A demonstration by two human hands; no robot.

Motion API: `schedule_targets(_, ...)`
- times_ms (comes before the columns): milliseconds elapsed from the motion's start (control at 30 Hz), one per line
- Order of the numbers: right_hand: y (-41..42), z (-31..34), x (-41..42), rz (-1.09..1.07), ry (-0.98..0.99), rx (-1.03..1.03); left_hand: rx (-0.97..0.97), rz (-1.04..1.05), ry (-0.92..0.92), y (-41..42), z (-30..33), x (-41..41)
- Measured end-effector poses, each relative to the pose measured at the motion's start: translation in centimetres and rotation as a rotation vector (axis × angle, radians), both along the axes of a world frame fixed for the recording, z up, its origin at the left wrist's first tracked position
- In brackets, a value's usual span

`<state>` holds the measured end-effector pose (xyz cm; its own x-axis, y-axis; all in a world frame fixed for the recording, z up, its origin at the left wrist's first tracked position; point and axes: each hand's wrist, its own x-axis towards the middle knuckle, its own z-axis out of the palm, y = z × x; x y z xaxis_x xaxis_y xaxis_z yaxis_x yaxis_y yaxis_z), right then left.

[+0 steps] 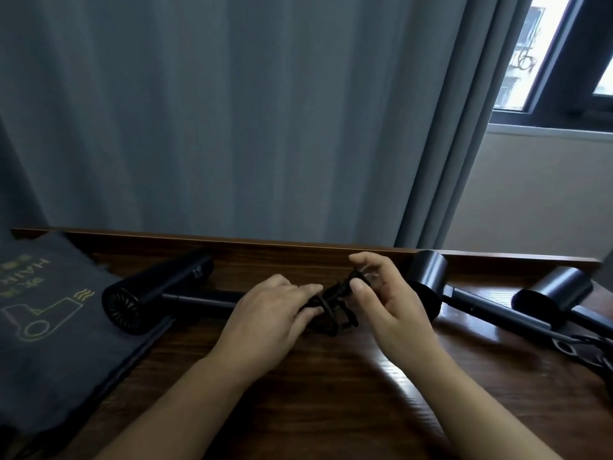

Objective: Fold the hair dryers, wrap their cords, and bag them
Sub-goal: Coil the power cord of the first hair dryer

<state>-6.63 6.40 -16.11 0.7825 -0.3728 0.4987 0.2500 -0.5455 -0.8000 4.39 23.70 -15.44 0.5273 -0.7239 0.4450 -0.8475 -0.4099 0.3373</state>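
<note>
A black hair dryer [156, 290] lies on the wooden table [315, 386] at the left, its handle stretched out to the right toward my hands. Its black cord bundle [331, 313] sits at the table's middle. My left hand [275, 313] holds the bundle from the left, fingers curled over it. My right hand [384, 300] pinches a strand of the cord between thumb and fingers, a little above the bundle. Two more black hair dryers, one [428, 283] just right of my right hand and one [557, 293] at the far right, lie with handles unfolded.
A dark grey fabric bag [49, 327] printed with a hair dryer drawing lies flat at the left, partly under the first dryer. Loose cord [583, 350] coils at the right edge. A raised wooden ledge [298, 245] and grey curtains close off the back.
</note>
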Motion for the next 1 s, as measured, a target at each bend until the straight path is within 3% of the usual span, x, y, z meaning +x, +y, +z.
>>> schedule_targets(233, 0.7, -0.9, -0.1, -0.083, 0.213, -0.201, 0.01, 0.02, -0.057, -0.2, 0.2, -0.2)
schedule_targets(467, 0.1, -0.8, 0.0, -0.18, 0.143, -0.253, -0.048, 0.017, -0.077, 1.2, 0.7, -1.3)
schedule_targets(1000, -1.2, -0.2, -0.8, 0.153, 0.282, 0.001, -0.157, -0.025, 0.109, 2.2, 0.3, 0.1)
